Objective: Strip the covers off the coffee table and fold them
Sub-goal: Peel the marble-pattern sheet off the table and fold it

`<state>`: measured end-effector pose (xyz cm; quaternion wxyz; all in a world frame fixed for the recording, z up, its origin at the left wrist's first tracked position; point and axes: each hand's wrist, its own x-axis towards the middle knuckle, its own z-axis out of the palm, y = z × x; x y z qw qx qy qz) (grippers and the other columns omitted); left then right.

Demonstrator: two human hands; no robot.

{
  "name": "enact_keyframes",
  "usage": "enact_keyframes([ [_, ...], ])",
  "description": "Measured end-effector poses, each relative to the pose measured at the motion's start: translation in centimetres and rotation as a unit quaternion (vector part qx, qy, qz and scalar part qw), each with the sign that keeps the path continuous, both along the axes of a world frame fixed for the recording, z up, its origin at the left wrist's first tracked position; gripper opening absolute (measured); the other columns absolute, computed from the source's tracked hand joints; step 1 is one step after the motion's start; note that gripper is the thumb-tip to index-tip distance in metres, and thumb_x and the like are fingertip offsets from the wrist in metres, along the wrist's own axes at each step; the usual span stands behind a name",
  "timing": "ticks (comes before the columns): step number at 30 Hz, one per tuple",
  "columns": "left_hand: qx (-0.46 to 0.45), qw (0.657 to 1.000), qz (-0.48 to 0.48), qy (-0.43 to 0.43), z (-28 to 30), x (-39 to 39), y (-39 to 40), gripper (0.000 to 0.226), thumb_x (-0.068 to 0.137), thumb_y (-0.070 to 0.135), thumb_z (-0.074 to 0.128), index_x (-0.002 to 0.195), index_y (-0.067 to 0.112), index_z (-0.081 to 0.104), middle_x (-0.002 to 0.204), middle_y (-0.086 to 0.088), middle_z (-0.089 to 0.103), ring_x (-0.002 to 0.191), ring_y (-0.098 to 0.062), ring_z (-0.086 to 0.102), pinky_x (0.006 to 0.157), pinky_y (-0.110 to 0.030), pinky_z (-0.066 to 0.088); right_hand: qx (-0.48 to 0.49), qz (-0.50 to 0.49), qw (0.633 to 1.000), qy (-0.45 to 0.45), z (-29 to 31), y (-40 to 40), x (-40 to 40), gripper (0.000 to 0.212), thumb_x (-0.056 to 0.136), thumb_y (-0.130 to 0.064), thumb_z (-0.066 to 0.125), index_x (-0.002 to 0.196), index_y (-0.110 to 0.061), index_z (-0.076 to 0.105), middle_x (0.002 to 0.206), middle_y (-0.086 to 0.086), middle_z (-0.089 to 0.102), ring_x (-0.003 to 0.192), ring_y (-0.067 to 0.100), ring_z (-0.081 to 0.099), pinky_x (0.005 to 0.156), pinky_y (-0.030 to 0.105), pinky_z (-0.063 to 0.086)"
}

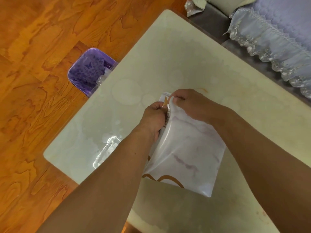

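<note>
A folded white cover (188, 158) with faint purple marbling and a brown curved line lies on the pale coffee table (168, 61), near its front middle. My left hand (154, 117) grips the cover's far left edge, fingers curled under the fold. My right hand (188, 103) pinches the far corner of the top layer just beside it. Both forearms cross the table's near side. A folded clear plastic cover (106, 150) rests on the table to the left of my left forearm, partly hidden by it.
A purple bin (87, 71) with a butterfly pattern stands on the wooden floor (33, 64) by the table's left edge. A sofa with a lilac lace-trimmed cover (272, 39) lies at the right, past a dark rug (249, 58).
</note>
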<state>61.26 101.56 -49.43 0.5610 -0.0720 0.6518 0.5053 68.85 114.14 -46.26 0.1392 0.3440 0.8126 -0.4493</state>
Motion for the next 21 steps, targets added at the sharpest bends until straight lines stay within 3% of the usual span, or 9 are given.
enact_keyframes([
  [3, -0.002, 1.000, 0.002, -0.004, 0.3, 0.2, -0.3, 0.012, 0.099, 0.015, 0.061, 0.093, 0.011, 0.071, 0.085, -0.016, 0.068, 0.074, -0.026, 0.058, 0.072, -0.040, 0.054, 0.036, -0.015, 0.999, 0.015, -1.4, -1.3, 0.0, 0.018, 0.099, -0.014, 0.051, 0.102, -0.008, 0.068, 0.092, -0.007, 0.061, 0.096, 0.011, 0.054, 0.076, 0.025, 0.035],
  [5, 0.002, 1.000, 0.007, -0.001, 0.2, 0.2, -0.2, 0.018, 0.100, 0.012, 0.055, 0.096, 0.009, 0.072, 0.090, -0.019, 0.072, 0.077, -0.028, 0.062, 0.076, -0.041, 0.057, 0.098, -0.063, 0.990, 0.078, -3.0, -2.6, 0.0, 0.007, 0.092, -0.011, 0.059, 0.092, -0.009, 0.066, 0.088, -0.012, 0.053, 0.096, 0.010, 0.051, 0.082, 0.027, 0.036],
  [7, 0.008, 1.000, 0.008, -0.003, 0.4, 0.1, -0.4, 0.024, 0.103, 0.017, 0.050, 0.094, 0.010, 0.071, 0.085, -0.011, 0.072, 0.078, -0.025, 0.063, 0.072, -0.035, 0.055, 0.153, -0.119, 0.974, 0.117, -4.5, -3.4, 0.2, 0.004, 0.086, -0.009, 0.066, 0.090, -0.010, 0.064, 0.097, 0.000, 0.056, 0.097, 0.021, 0.054, 0.086, 0.034, 0.041],
  [9, 0.028, 0.999, -0.008, -0.026, 0.7, 0.0, -0.6, 0.032, 0.103, 0.036, 0.052, 0.099, 0.012, 0.073, 0.091, -0.004, 0.077, 0.085, -0.023, 0.073, 0.078, -0.033, 0.059, 0.181, -0.148, 0.965, 0.118, -5.2, -3.7, 0.2, 0.010, 0.086, -0.009, 0.066, 0.095, -0.008, 0.062, 0.102, 0.008, 0.058, 0.099, 0.028, 0.051, 0.087, 0.035, 0.040],
  [12, 0.062, 0.997, -0.039, 0.003, 0.6, 0.6, -1.0, 0.031, 0.094, 0.041, 0.069, 0.112, 0.015, 0.070, 0.102, -0.009, 0.078, 0.097, -0.027, 0.075, 0.094, -0.046, 0.058, 0.178, -0.117, 0.974, 0.082, -4.9, -3.1, 0.2, 0.015, 0.092, -0.017, 0.062, 0.106, -0.011, 0.061, 0.107, 0.005, 0.056, 0.103, 0.024, 0.048, 0.089, 0.038, 0.041],
  [16, 0.094, 0.992, -0.039, 0.076, -0.3, 1.8, -1.9, 0.041, 0.092, 0.028, 0.073, 0.126, 0.028, 0.050, 0.111, -0.006, 0.073, 0.101, -0.025, 0.073, 0.094, -0.049, 0.058, 0.092, -0.063, 0.994, 0.004, -3.1, -1.1, 0.4, 0.037, 0.083, -0.049, 0.060, 0.114, -0.030, 0.064, 0.103, -0.006, 0.058, 0.106, 0.023, 0.053, 0.098, 0.045, 0.044],
  [18, 0.108, 0.990, -0.035, 0.080, -0.7, 1.9, -2.3, 0.042, 0.093, 0.025, 0.070, 0.120, 0.036, 0.040, 0.110, -0.008, 0.071, 0.099, -0.026, 0.073, 0.091, -0.049, 0.059, 0.077, -0.025, 0.996, -0.027, -2.2, -0.3, 0.2, 0.045, 0.082, -0.055, 0.051, 0.119, -0.032, 0.064, 0.108, -0.006, 0.064, 0.109, 0.024, 0.057, 0.100, 0.047, 0.045],
  [21, 0.110, 0.985, -0.065, 0.115, -0.2, 1.6, -2.7, 0.031, 0.090, 0.036, 0.073, 0.102, 0.034, 0.043, 0.094, -0.010, 0.061, 0.081, -0.023, 0.065, 0.085, -0.052, 0.059, 0.034, -0.013, 0.999, -0.028, -1.3, 0.6, 0.3, 0.027, 0.097, -0.040, 0.055, 0.117, -0.026, 0.067, 0.111, -0.005, 0.069, 0.104, 0.016, 0.062, 0.093, 0.034, 0.050],
])
